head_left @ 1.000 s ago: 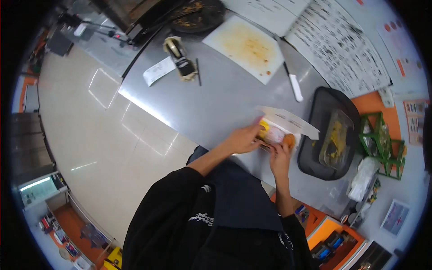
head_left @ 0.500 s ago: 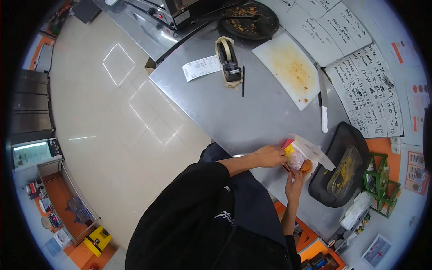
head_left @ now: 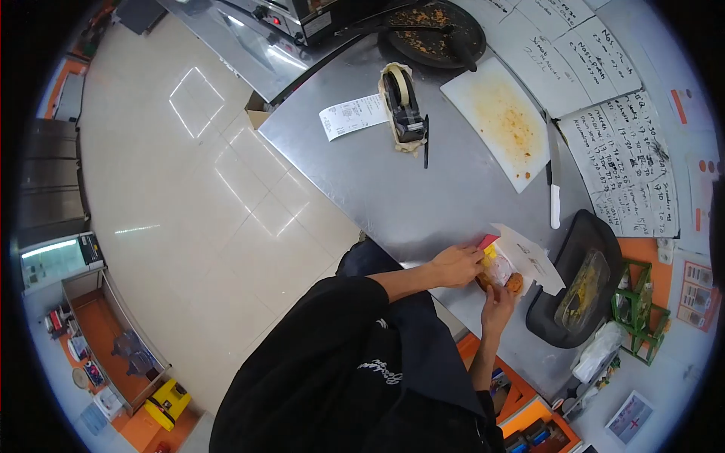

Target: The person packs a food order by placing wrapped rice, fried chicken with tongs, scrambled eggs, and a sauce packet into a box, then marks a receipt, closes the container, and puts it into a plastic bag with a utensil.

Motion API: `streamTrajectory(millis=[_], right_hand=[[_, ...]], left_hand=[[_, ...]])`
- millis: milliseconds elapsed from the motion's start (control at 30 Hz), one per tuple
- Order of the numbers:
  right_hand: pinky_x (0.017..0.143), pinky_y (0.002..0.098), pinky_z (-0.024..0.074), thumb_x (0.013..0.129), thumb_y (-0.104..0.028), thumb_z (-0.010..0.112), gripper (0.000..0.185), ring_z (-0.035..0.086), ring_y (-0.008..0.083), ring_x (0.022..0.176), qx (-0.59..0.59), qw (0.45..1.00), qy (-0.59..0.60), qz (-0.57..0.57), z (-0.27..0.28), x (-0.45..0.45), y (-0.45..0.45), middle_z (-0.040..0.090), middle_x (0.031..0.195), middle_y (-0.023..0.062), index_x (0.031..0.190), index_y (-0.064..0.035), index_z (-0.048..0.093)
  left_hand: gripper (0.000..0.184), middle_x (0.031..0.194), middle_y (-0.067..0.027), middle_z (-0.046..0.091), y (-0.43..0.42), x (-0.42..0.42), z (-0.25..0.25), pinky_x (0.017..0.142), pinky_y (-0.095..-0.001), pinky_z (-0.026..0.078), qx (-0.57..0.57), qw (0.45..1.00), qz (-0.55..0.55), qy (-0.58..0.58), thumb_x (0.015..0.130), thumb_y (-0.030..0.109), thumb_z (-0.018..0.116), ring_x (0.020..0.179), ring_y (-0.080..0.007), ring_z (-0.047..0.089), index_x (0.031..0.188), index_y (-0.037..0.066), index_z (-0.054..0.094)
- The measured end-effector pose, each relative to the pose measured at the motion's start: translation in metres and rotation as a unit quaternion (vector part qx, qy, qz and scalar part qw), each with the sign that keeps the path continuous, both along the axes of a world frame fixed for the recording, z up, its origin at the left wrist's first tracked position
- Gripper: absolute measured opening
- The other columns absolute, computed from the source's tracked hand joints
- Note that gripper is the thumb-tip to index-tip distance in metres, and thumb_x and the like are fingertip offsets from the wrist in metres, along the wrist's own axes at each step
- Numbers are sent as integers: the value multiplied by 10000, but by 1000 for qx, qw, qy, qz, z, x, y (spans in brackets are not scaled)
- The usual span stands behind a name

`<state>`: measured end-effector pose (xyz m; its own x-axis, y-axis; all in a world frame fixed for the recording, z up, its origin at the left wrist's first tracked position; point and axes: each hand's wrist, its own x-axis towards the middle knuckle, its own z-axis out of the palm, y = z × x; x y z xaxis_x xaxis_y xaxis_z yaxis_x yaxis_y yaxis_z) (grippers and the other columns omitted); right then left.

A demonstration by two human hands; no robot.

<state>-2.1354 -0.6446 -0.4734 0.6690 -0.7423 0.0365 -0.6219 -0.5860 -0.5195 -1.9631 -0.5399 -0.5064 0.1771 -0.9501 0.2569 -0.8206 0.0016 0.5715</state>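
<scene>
A small white cardboard food box with a red flap stands on the steel table, its printed lid folded back. Yellow food, a pinkish printed paper and a browned, fried-looking piece show inside. My left hand grips the box's left edge beside the red flap, fingers bent. At the near side, my right hand has its thumb and fingers closed around the box's edge, close to the fried piece. Both hands partly hide the box's near wall.
Right of the box lies a black tray with a clear container. Farther off are a knife, a stained cutting board, a tape dispenser, a receipt and a dark pan.
The view has shifted slightly, so the table items appear a little further right and lower. My right hand's fingers have moved slightly at the box's near side; my left hand keeps its place.
</scene>
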Motion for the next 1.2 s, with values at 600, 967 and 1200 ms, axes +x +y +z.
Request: streamTrajectory(millis=[600,967,1200], right_hand=[[668,298,443,893,-85,628,143,518,161,693,3,974,-174,-148,24,-59,-29,544,746,69,809,7,558],[543,300,421,866,-109,651,238,487,166,533,113,972,-196,64,34,182,44,489,581,64,717,-20,487],[840,479,489,855,-87,595,449,598,390,967,32,993,5,109,-62,352,43,571,1117,222,1269,-50,424]], left_hand=[[373,1199,-136,563,79,59,1,959,-415,454,-55,985,146,81,780,30,591,1139,-302,546,1150,73,599],[494,1119,-201,628,171,332,-37,939,-433,459,65,873,484,21,794,240,694,1054,-374,586,1223,35,561],[412,851,-146,696,196,319,-19,696,-338,495,273,835,370,302,739,266,792,777,-172,640,994,-38,684]])
